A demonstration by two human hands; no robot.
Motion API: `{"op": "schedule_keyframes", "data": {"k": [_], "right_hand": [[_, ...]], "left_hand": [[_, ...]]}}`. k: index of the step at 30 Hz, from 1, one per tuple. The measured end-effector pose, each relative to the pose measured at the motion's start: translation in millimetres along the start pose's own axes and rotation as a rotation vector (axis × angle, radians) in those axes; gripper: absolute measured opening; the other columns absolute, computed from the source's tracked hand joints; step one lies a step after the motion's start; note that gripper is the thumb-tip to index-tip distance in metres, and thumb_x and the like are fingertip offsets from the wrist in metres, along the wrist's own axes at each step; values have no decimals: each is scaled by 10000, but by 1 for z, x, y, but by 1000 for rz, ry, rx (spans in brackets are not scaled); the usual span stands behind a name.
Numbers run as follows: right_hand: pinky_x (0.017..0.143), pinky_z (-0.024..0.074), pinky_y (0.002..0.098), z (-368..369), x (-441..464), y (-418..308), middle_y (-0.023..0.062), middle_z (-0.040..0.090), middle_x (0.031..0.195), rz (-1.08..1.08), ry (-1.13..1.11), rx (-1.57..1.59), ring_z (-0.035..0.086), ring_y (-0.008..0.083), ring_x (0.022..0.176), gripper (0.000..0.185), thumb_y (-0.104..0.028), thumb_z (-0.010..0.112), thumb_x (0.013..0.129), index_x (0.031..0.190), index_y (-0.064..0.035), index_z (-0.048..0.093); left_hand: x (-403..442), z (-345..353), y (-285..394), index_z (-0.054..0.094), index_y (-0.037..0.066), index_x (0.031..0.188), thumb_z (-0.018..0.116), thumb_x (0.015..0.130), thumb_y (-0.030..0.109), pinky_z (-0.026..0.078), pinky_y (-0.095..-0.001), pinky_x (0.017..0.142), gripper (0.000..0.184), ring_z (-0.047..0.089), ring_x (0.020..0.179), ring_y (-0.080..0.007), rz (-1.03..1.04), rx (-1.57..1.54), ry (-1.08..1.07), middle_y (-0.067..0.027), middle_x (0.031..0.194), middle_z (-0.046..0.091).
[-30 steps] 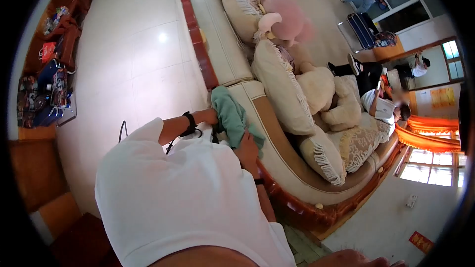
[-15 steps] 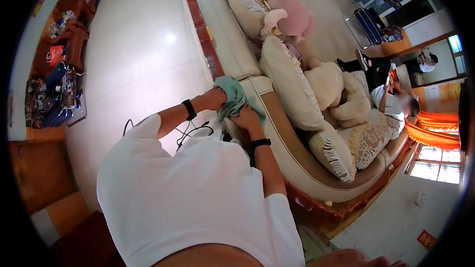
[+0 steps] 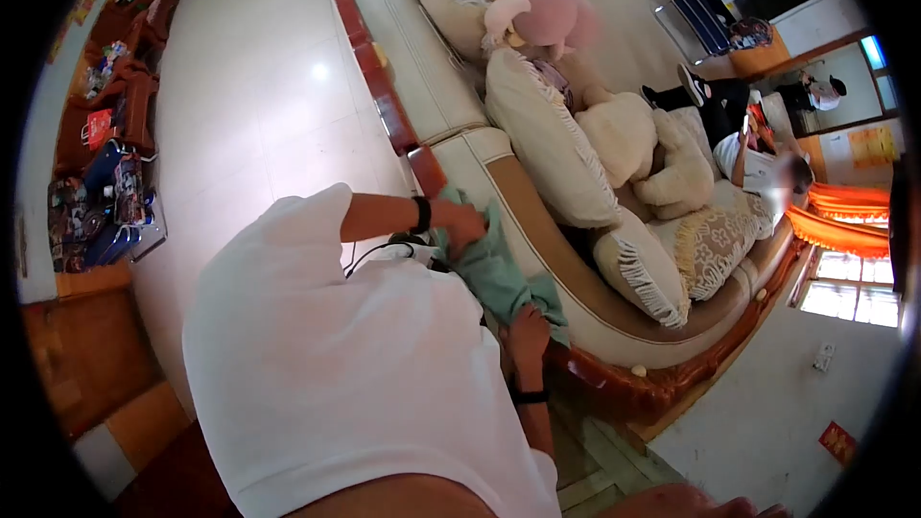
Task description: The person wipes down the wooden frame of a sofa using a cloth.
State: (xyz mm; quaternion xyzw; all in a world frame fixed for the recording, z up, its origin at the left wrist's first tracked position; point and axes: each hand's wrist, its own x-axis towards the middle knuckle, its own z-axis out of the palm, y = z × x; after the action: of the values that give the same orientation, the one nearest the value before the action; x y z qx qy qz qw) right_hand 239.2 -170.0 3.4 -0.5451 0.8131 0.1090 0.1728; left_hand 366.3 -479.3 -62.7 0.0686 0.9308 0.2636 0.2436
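A green cloth (image 3: 494, 270) hangs stretched along the front of the beige sofa's rounded end (image 3: 477, 149). At its upper part, my left hand (image 3: 464, 225) is closed on the fabric, its fingers partly hidden in the folds. My right hand (image 3: 527, 334) grips the cloth's lower end, near the corner of the sofa's red-brown wooden base (image 3: 614, 388). Both wrists wear black bands. A dark cable (image 3: 384, 251) loops beside my left forearm.
Cushions (image 3: 552, 139), a cream plush toy (image 3: 619, 139) and a pink plush toy (image 3: 542, 5) lie on the sofa. Another person (image 3: 753, 158) reclines at its far end, holding a phone. Wooden furniture (image 3: 134, 115) lines the left wall beyond the pale tiled floor (image 3: 259, 96).
My hands have moved apart, and the bunched cloth is drawn out between them. My right hand has gone down and right, toward the sofa's corner.
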Motion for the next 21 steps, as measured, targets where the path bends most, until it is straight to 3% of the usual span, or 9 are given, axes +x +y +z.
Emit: {"op": "schedule_keyframes", "data": {"k": [4, 6, 8, 10, 12, 15, 16, 18, 21], "right_hand": [[976, 463, 476, -1, -38, -4, 310, 564, 1206, -178, 420, -199, 570, 401, 1131, 451, -151, 605, 862, 1206, 124, 506], [1043, 403, 502, 18, -35, 3, 319, 512, 1309, -196, 343, -207, 489, 405, 1236, 477, -42, 496, 893, 1326, 150, 439], [1032, 418, 489, 20, -20, 19, 308, 525, 1297, -249, 326, -168, 508, 402, 1218, 479, -46, 515, 880, 1312, 149, 446], [1021, 433, 476, 17, -4, 30, 296, 537, 1285, -309, 314, -100, 528, 398, 1199, 481, -50, 533, 867, 1297, 149, 454], [962, 475, 456, 9, 17, 37, 317, 562, 1232, -403, 7, -36, 583, 393, 1131, 398, -47, 522, 864, 1217, 135, 492], [872, 509, 468, -8, 42, 35, 329, 599, 1126, -406, -278, -47, 632, 399, 1038, 285, -50, 512, 870, 1108, 107, 511], [872, 509, 468, -10, 46, 36, 329, 599, 1126, -426, -261, -47, 632, 399, 1038, 285, -50, 512, 870, 1108, 107, 511], [697, 552, 484, -8, 51, 37, 276, 654, 962, -580, -144, -9, 668, 410, 794, 229, -84, 510, 913, 1072, 80, 531], [838, 499, 504, -39, 54, 42, 287, 627, 1020, -436, -358, 249, 608, 470, 979, 268, -113, 532, 904, 1085, 79, 486]], "left_hand": [[38, -1, 91, 681, 99, 1065, 836, 602, 398, 469, -532, 878, 572, 557, 1117, -383, 193, -14, 30, -161, 1143, 629], [53, 2, 106, 680, 86, 1069, 822, 632, 393, 476, -536, 870, 552, 568, 1107, -389, 265, -6, 159, -171, 1160, 626], [57, 3, 104, 677, 65, 1091, 788, 692, 403, 476, -536, 866, 535, 568, 1095, -391, 355, -157, 212, -186, 1165, 618], [59, -12, 101, 623, 99, 1187, 804, 612, 553, 435, -487, 994, 754, 558, 1155, -388, 156, -130, -126, -220, 1180, 620], [45, 2, 78, 605, 96, 1218, 779, 597, 667, 444, -493, 975, 861, 562, 1150, -396, -123, 34, -56, -218, 1151, 631], [-2, -28, 68, 593, 89, 1228, 756, 568, 739, 403, -513, 1000, 941, 555, 1155, -379, -256, -67, 11, -179, 1162, 625], [-12, -26, 60, 593, 89, 1228, 756, 568, 739, 403, -513, 1000, 941, 555, 1155, -379, -280, -58, 15, -179, 1162, 625], [-25, -12, 44, 584, 122, 1274, 788, 530, 726, 345, -475, 982, 980, 510, 1184, -321, -286, -39, 206, -125, 1190, 587], [-24, 4, 42, 573, 144, 1268, 785, 536, 730, 291, -478, 1035, 961, 521, 1175, -340, -308, 18, 311, -119, 1193, 579]]}}
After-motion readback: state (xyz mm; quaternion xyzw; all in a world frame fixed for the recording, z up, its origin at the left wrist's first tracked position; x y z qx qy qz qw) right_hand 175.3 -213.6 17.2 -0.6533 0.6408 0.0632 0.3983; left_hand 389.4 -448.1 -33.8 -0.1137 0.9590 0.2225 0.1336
